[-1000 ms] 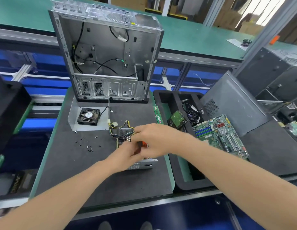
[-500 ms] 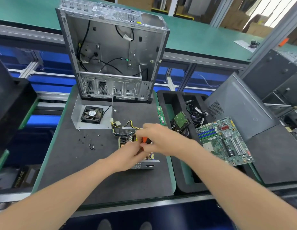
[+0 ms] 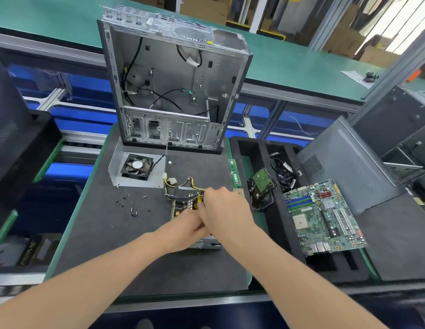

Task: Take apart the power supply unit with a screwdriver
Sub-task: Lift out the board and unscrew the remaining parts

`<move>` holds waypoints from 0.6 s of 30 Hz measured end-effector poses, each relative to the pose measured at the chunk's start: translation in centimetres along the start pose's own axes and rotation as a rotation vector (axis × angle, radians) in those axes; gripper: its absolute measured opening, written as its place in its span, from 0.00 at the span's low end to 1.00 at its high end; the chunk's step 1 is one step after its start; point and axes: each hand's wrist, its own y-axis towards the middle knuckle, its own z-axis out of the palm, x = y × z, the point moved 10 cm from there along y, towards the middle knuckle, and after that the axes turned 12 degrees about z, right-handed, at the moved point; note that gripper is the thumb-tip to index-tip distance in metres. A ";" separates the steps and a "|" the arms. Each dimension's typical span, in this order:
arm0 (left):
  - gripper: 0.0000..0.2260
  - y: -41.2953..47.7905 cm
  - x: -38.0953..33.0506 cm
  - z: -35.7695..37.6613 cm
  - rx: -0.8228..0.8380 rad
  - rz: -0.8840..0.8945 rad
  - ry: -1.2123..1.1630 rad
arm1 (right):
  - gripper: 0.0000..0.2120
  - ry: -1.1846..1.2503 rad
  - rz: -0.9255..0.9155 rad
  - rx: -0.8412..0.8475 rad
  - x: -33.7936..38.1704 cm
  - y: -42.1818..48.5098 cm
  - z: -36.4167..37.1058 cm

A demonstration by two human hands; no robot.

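Both hands meet over the opened power supply unit (image 3: 183, 206)
The right hand (image 3: 227, 210) curls down onto the exposed board, with the left hand (image 3: 186, 230) tucked beside it; what either pinches is hidden. The power supply unit lies on the dark mat (image 3: 100, 233) before the emptied case (image 3: 173, 79). Steady the housing and keep the screwdriver square to the screw.
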 end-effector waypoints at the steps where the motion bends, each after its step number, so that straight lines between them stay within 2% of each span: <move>1: 0.18 -0.1 0.1 0.1 0.009 -0.006 -0.010 | 0.02 0.026 -0.015 0.040 0.1 0.2 0.4; 4: 0.13 -0.1 -0.2 0.1 0.004 0.017 -0.058 | 0.04 0.118 -0.161 0.181 0.1 0.6 0.6; 8: 0.22 -0.1 -0.4 -0.2 -0.010 0.024 -0.021 | 0.06 0.087 -0.590 0.391 0.9 -0.4 -0.5; 10: 0.22 -0.1 -0.6 -0.1 0.004 0.042 0.002 | 0.05 0.057 -0.736 0.438 1.2 -1.1 -1.0; 12: 0.21 0.0 -0.8 -0.1 0.003 0.049 0.021 | 0.06 0.036 -0.777 0.428 1.3 -1.3 -1.3; 14: 0.21 0.1 -0.6 -0.2 -0.012 0.044 0.032 | 0.08 0.038 -0.703 0.331 1.2 -1.2 -1.4; 15: 0.20 0.2 -0.7 -0.2 -0.015 0.040 0.024 | 0.10 0.026 -0.595 0.224 0.8 -0.8 -1.5; 17: 0.13 0.2 -0.5 0.0 -0.005 0.027 0.000 | 0.20 -0.052 -0.249 0.025 -0.9 0.0 -1.6; 18: 0.12 0.2 -0.3 0.2 0.006 0.023 0.016 | 0.22 -0.064 -0.106 -0.022 -1.5 -0.1 -1.6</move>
